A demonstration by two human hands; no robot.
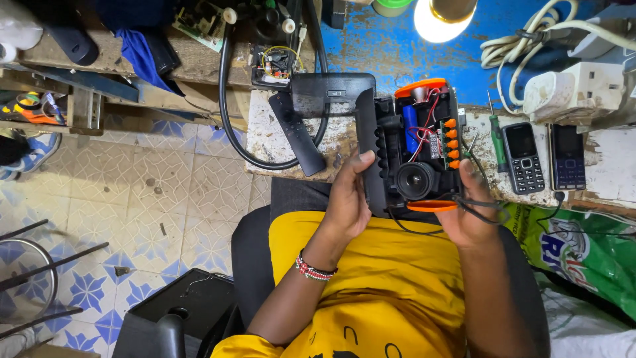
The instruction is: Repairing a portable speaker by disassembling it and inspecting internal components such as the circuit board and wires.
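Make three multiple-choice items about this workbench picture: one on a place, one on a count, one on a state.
1. Where do the two mobile phones lie?
A. on the tiled floor
B. on the bench, right of the opened device
C. on the person's lap

2. How many orange buttons stand in a row inside the opened device?
A. two
B. five
C. nine

3. In what state is the device?
A. casing open, speaker and wires showing
B. closed and wrapped
C. lying untouched on the bench

Answers:
1 B, both phones rest on the bench beside the green screwdriver.
2 B, five orange buttons are countable.
3 A, the left hand and right hand hold it with the round speaker exposed.
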